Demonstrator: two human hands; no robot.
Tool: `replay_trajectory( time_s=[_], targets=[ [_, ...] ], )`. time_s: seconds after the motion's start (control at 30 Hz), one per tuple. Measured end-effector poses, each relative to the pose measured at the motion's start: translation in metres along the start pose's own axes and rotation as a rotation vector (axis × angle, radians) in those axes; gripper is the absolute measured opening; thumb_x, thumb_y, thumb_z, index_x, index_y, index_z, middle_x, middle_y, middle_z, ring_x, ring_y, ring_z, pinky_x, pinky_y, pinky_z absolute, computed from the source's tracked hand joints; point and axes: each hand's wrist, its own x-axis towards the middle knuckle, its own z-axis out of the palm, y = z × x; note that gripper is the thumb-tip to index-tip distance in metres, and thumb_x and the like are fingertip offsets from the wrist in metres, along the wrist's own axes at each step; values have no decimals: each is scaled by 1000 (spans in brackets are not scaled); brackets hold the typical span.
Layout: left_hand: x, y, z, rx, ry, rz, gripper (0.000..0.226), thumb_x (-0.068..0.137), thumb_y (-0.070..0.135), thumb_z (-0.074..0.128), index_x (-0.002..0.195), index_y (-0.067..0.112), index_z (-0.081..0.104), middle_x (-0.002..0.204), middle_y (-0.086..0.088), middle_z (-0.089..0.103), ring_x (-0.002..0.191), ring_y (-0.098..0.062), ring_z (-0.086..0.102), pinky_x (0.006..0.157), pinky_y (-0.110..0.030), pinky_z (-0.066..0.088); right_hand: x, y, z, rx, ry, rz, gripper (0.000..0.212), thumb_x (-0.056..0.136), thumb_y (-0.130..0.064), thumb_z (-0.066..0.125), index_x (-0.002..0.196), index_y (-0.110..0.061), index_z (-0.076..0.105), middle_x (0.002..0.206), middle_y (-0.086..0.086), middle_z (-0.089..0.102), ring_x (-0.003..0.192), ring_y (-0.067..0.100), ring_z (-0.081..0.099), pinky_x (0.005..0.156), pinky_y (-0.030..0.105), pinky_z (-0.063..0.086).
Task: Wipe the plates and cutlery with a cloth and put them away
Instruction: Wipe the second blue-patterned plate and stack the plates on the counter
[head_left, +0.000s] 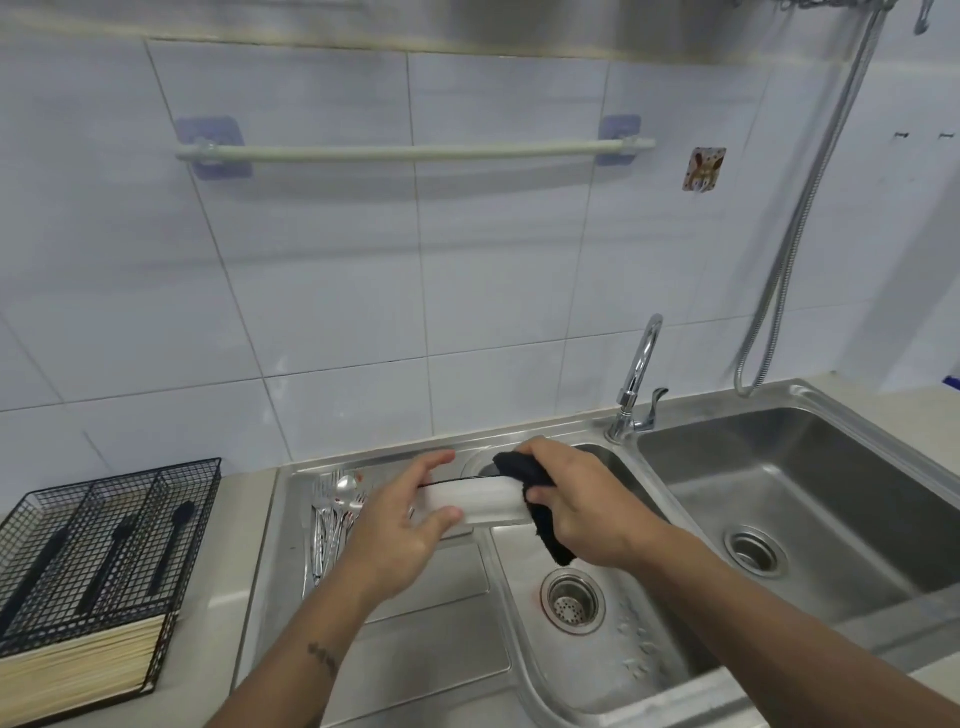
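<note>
The left hand (400, 525) pinches one edge of a white plate (475, 501) held over the sink (623, 670), while the right hand (576, 512) clamps a dark cloth (540, 512) around the other edge. With so thin a grip, a hard wipe could lever the plate loose into the basin; cutlery (332, 519) waits on the drainer, left of the plate

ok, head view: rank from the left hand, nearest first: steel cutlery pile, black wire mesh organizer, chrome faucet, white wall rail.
1. Steel cutlery pile, just left of the left hand.
2. Chrome faucet, behind, right.
3. Black wire mesh organizer, far left on the counter.
4. White wall rail, up on the tiles.
</note>
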Motion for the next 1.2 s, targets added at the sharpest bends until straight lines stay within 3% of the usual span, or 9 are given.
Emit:
replay_trajectory(
  time_s=[0.1,0.3,0.4,0.6,0.73,0.83,0.93,1.07,1.2],
  targets=[
    [0,16,3,-107,21,49,47,76,27,68,117,51,61,111,24,68,107,2,61,94,-27,48,0,4,-4,22,107,-10,33,92,-10,52,117,-31,53,108,-12,57,101,6,52,87,27,43],
    [4,37,20,-462,130,5,54,75,9,73,121,35,62,106,-13,71,97,-36,66,88,-51,55,-14,-4,36,1,446,-172,49,88,-2,46,137,-11,50,145,1,45,136,13,37,111,38,34],
    [3,37,19,-582,162,-72,54,86,-8,67,127,26,57,95,-10,75,84,-29,72,73,-40,59,-19,-7,50,-47,432,-205,57,90,-3,41,146,-12,39,158,2,27,147,19,19,116,49,25],
    [2,42,14,-670,231,-182,42,91,-2,62,123,26,59,87,-1,76,72,-16,72,61,-27,56,-23,-9,49,-41,487,-125,59,92,-18,48,150,-19,34,161,-5,17,148,16,12,116,50,23],
    [3,48,17,-676,235,-175,42,90,1,65,122,28,61,94,-3,75,87,-20,73,76,-30,55,-13,-23,42,-238,359,-290,63,91,-30,54,150,-27,32,162,-2,14,149,19,6,119,50,10],
    [2,49,15,-711,245,-161,42,91,0,62,122,27,60,94,-4,74,75,-14,72,62,-24,55,-3,-7,29,-155,425,-156,60,92,-34,47,150,-31,31,160,-6,16,147,15,14,117,46,21],
    [1,48,12,-741,256,-178,43,91,2,63,127,26,59,101,-4,74,77,-15,72,65,-28,56,-1,-7,29,-76,441,-27,60,93,-35,42,151,-36,25,160,-7,16,146,12,13,118,42,21],
    [5,49,9,-826,218,-170,47,93,1,61,132,27,57,106,-9,75,87,-24,73,81,-41,58,5,-17,30,-280,412,-210,60,92,-33,43,150,-34,29,161,-1,15,147,22,12,119,42,14],
    [12,53,10,-837,244,-146,50,91,-1,63,132,28,60,104,-8,74,84,-22,71,82,-40,58,18,-2,25,-14,511,-17,57,93,-24,39,149,-32,31,157,-9,24,142,12,25,115,39,28]
  ],
)
